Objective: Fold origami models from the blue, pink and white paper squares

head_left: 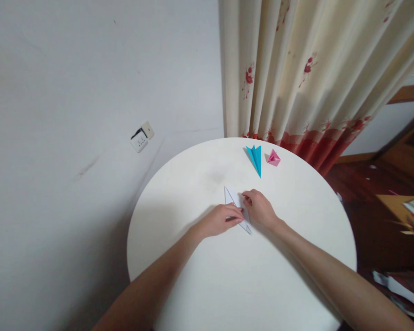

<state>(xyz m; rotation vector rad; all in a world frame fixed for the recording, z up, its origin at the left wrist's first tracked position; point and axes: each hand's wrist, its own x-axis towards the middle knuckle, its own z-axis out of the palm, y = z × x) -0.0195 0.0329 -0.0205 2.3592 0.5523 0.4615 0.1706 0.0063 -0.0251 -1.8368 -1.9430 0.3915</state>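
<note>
You are pressing your left hand (pixel 221 219) and your right hand (pixel 260 208) flat onto a folded white paper (pixel 233 198) lying near the middle of the round white table (pixel 200 285), fingers bent down on it rather than closed around it. Farther back, a blue paper shape (pixel 255 157) and a pink paper shape (pixel 273 158) are lying just beside each other near the curtain (pixel 296 69).

A round white table (pixel 200 285) stands by a grey wall (pixel 72 92), floral curtain (pixel 307 69) behind.
</note>
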